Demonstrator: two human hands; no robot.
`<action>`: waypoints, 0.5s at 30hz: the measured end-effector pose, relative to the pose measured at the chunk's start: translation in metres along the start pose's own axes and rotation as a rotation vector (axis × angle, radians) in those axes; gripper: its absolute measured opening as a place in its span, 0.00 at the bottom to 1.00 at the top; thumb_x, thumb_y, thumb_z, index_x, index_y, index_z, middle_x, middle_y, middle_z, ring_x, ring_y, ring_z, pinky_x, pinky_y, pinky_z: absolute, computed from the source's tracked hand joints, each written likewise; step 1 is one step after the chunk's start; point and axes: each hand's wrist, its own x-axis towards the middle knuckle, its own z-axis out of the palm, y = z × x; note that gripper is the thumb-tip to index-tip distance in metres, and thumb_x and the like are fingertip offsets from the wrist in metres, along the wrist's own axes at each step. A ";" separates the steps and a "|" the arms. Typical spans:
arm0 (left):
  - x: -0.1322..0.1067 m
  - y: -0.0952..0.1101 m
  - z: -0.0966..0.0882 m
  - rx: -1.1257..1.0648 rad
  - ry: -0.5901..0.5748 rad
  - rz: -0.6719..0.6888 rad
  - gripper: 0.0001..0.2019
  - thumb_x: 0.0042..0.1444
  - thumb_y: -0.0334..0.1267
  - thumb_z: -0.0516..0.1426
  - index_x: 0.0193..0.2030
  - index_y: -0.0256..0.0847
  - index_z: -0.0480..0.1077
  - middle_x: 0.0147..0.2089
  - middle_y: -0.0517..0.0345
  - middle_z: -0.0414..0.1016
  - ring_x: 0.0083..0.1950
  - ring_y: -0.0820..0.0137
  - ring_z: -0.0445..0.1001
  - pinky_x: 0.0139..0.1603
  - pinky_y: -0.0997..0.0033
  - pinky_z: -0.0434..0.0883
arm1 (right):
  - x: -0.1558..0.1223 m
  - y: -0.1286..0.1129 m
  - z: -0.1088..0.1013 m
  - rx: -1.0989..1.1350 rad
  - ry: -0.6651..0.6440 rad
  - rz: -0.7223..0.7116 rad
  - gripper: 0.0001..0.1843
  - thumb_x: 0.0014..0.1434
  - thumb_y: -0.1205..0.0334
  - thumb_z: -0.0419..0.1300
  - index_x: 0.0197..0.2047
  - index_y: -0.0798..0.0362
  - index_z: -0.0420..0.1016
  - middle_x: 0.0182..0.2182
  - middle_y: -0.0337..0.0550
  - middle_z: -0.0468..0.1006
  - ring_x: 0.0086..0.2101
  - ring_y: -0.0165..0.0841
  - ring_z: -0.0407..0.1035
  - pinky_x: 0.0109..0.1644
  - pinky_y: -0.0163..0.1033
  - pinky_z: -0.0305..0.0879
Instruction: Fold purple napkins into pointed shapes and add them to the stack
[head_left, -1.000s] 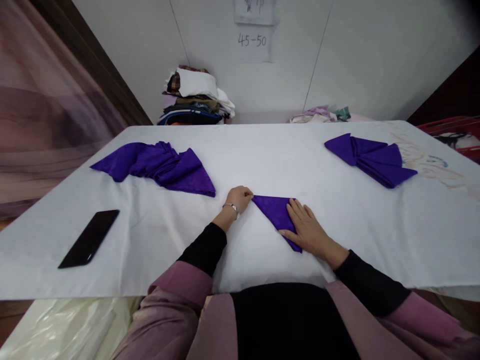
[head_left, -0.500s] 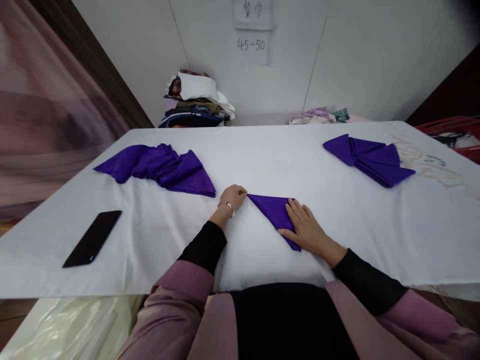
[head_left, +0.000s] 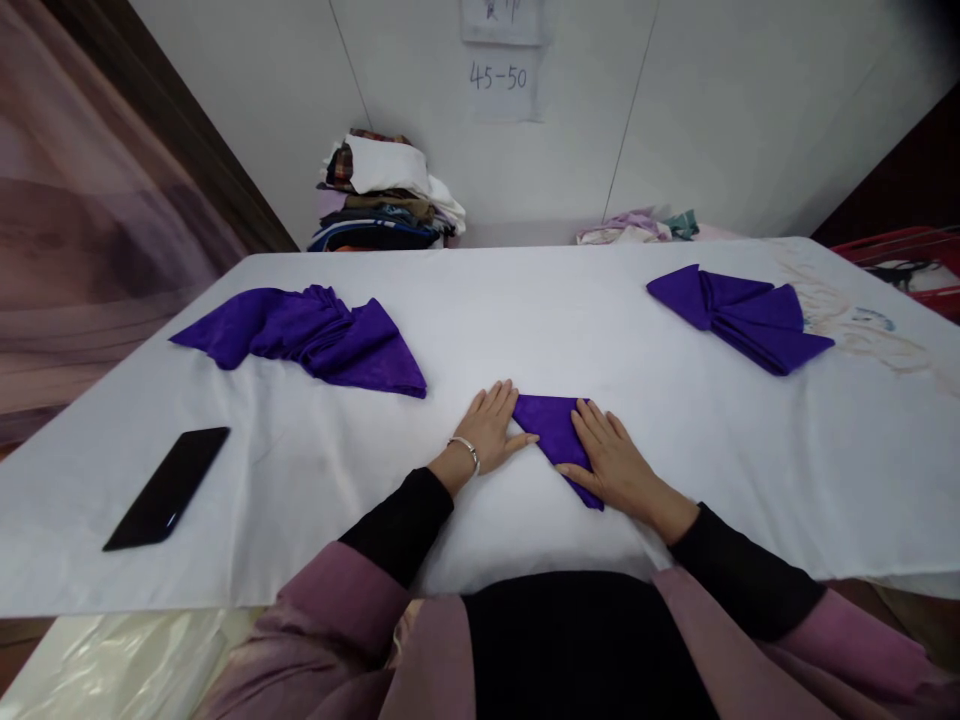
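Note:
A purple cloth napkin (head_left: 553, 428), folded to a triangle, lies flat on the white tablecloth in front of me. My left hand (head_left: 491, 428) rests flat over its left corner, fingers stretched out and thumb pointing along the lower edge. On the napkin's right side lies my right hand (head_left: 611, 460), palm down with the thumb spread from the fingers. Both hands hide parts of the napkin's ends. To the left is a gathered purple cloth (head_left: 307, 335) with loose folds. At the right sits another purple napkin (head_left: 750, 315), folded into a fan-like shape.
A black phone (head_left: 166, 488) lies near the table's left front. Behind the white-covered table (head_left: 495, 310) stand a stack of folded clothes (head_left: 386, 195) and a small fabric pile (head_left: 637, 228). A red basket (head_left: 930, 290) is at the far right, a sheer curtain (head_left: 97, 200) at the left.
My left hand has gone from pinching the napkin's left tip to lying flat over that corner, farther right. My right hand stays in place on the cloth. The view has shifted slightly.

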 end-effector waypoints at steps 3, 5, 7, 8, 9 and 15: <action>0.002 -0.008 -0.001 0.032 -0.035 -0.017 0.41 0.56 0.63 0.42 0.68 0.35 0.46 0.71 0.44 0.42 0.71 0.58 0.40 0.69 0.52 0.39 | 0.000 0.000 -0.001 0.005 -0.006 0.008 0.46 0.59 0.34 0.41 0.68 0.63 0.45 0.66 0.59 0.47 0.66 0.45 0.37 0.65 0.54 0.42; 0.005 -0.016 -0.003 0.040 -0.028 -0.071 0.40 0.56 0.63 0.42 0.68 0.36 0.47 0.71 0.45 0.43 0.71 0.57 0.41 0.68 0.50 0.38 | 0.000 0.000 -0.001 0.011 -0.010 0.006 0.46 0.59 0.34 0.41 0.68 0.62 0.44 0.66 0.59 0.47 0.66 0.45 0.37 0.65 0.54 0.42; 0.008 -0.025 -0.007 0.037 0.005 -0.160 0.38 0.57 0.62 0.43 0.67 0.37 0.50 0.71 0.45 0.44 0.71 0.56 0.41 0.68 0.48 0.38 | 0.001 0.000 -0.001 0.012 -0.020 0.008 0.46 0.59 0.34 0.40 0.68 0.63 0.45 0.66 0.59 0.46 0.66 0.45 0.37 0.66 0.54 0.41; 0.009 -0.030 -0.009 0.026 0.024 -0.204 0.36 0.57 0.61 0.44 0.66 0.38 0.51 0.70 0.46 0.46 0.71 0.56 0.42 0.68 0.47 0.38 | 0.001 0.000 -0.001 0.012 -0.025 0.011 0.46 0.59 0.34 0.40 0.67 0.63 0.46 0.66 0.59 0.46 0.66 0.45 0.37 0.66 0.54 0.41; 0.011 -0.034 -0.011 0.007 0.050 -0.240 0.34 0.58 0.59 0.44 0.65 0.39 0.54 0.70 0.46 0.47 0.71 0.56 0.43 0.67 0.47 0.39 | 0.001 0.000 -0.001 0.012 -0.027 0.015 0.46 0.59 0.34 0.40 0.67 0.64 0.47 0.66 0.59 0.46 0.66 0.45 0.37 0.66 0.54 0.41; 0.024 -0.029 -0.019 -0.161 0.332 -0.181 0.18 0.62 0.44 0.47 0.50 0.39 0.72 0.52 0.48 0.74 0.56 0.61 0.67 0.60 0.59 0.60 | 0.001 0.001 0.002 0.035 0.008 0.007 0.46 0.59 0.34 0.40 0.68 0.62 0.44 0.66 0.59 0.47 0.65 0.45 0.38 0.65 0.54 0.41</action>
